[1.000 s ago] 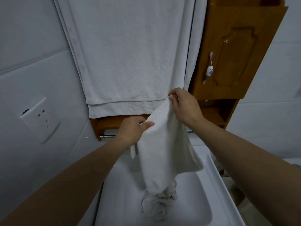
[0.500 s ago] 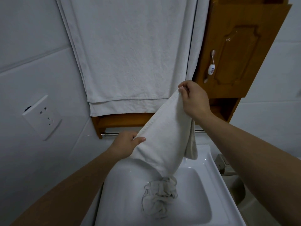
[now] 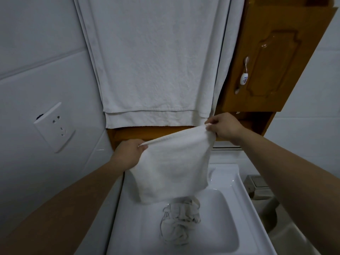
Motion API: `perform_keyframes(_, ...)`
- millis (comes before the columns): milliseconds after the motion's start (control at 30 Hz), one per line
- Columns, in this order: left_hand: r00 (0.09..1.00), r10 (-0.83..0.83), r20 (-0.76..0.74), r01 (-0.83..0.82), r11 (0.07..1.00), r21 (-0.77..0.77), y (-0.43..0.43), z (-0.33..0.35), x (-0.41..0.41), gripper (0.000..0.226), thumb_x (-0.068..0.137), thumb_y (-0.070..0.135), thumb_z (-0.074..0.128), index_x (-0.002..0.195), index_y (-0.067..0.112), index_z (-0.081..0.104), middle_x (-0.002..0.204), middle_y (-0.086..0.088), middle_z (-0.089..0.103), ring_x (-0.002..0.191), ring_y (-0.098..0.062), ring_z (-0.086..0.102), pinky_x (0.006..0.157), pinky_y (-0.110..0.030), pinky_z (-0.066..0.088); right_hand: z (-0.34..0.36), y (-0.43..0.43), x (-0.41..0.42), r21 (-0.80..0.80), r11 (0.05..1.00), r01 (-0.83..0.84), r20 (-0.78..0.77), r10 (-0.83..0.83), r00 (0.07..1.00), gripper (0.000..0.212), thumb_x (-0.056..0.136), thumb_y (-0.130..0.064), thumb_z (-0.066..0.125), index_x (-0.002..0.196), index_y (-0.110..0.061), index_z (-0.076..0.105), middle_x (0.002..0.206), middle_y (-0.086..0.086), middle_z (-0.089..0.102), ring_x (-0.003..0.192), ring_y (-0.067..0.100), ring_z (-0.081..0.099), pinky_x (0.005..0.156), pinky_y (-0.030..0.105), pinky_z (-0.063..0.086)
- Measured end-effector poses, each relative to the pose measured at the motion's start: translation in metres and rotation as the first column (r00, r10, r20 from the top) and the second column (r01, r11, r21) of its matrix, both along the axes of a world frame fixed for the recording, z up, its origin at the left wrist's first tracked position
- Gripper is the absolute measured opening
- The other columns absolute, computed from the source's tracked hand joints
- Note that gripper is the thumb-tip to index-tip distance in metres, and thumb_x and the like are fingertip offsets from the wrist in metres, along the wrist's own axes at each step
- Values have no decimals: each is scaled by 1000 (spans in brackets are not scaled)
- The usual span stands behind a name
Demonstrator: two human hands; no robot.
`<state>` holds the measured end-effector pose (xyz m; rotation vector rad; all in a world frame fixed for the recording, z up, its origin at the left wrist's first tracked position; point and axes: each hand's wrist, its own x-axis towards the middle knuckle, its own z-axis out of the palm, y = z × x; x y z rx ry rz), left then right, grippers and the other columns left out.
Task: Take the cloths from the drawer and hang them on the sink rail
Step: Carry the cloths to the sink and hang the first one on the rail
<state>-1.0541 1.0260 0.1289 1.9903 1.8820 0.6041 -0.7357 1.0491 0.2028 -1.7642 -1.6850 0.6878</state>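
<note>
From the head camera, at centre frame, we hold a white cloth [image 3: 174, 166] stretched by its top edge. Our left hand [image 3: 128, 153] pinches the left corner and our right hand [image 3: 223, 127] the higher right one, fingers curled on the hem. The cloth hangs above the sink [image 3: 233, 181], where a crumpled cloth [image 3: 181, 219] lies in the basin. The rail [image 3: 228, 148] shows just below the right hand. We judge hanging is under way; next, the spread edge must go over that rail.

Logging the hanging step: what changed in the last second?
The left hand and right hand moved apart sideways, spreading the white cloth they grip by its top edge. Nothing was let go. The crumpled cloth in the sink and the hanging towel stayed put.
</note>
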Motion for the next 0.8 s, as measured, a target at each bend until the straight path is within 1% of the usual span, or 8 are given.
perform_keyframes(167,936,-92,-340,134,986,103,5,23,4,32,102,49,42,98,27,64,92,-1,68,85,-23,61,73,-36,52,-2,3,1,83,996,37,250,-57,967,24,99,-15,54,114,-10,72,118,8,69,97,18,58,80,28,47)
perform_keyframes(300,891,-59,-450,147,975,163,12,44,0,46,97,61,42,96,21,66,97,-6,70,91,-27,64,72,-34,47,-7,1,4,-31,999,25,287,-15,958,20,99,-17,58,114,-9,69,112,8,66,92,20,58,78,30,47)
perform_keyframes(367,879,-43,-474,145,973,182,16,56,-3,50,93,67,43,87,22,64,96,-7,70,94,-29,64,69,-33,43,-11,1,6,-62,998,9,283,9,959,20,99,-18,59,113,-9,69,109,9,66,92,21,59,78,32,48)
perform_keyframes(500,873,-78,-482,171,973,153,19,71,4,55,85,77,45,67,26,50,79,-1,61,83,-23,56,64,-33,37,-14,3,6,161,977,142,177,-170,969,20,100,-18,53,113,-13,67,102,3,64,91,19,57,80,32,48)
perform_keyframes(567,866,-102,-489,183,976,121,16,71,9,55,84,79,42,66,27,49,72,4,54,78,-19,51,64,-33,37,-14,3,7,187,964,187,120,-211,970,20,101,-19,52,113,-15,67,103,2,64,91,19,57,81,32,49)
perform_keyframes(667,905,-105,-412,166,979,115,15,65,8,60,93,70,30,73,24,61,80,-2,65,84,-23,59,74,-37,47,-13,3,11,141,971,192,104,-207,973,19,100,-18,54,112,-15,68,104,3,64,90,18,56,79,31,46)
perform_keyframes(733,922,-95,-375,168,971,168,17,63,8,57,99,61,29,67,21,56,83,-6,68,84,-25,60,76,-37,44,-12,4,11,156,968,199,98,-216,972,19,100,-18,53,113,-14,68,101,2,63,87,17,56,76,30,44)
perform_keyframes(800,920,-107,-378,192,962,196,20,61,11,55,100,58,36,67,18,58,79,-4,67,79,-22,57,71,-33,38,-12,5,10,158,962,221,77,-235,969,19,100,-18,52,112,-14,68,99,1,63,86,17,55,74,30,44)
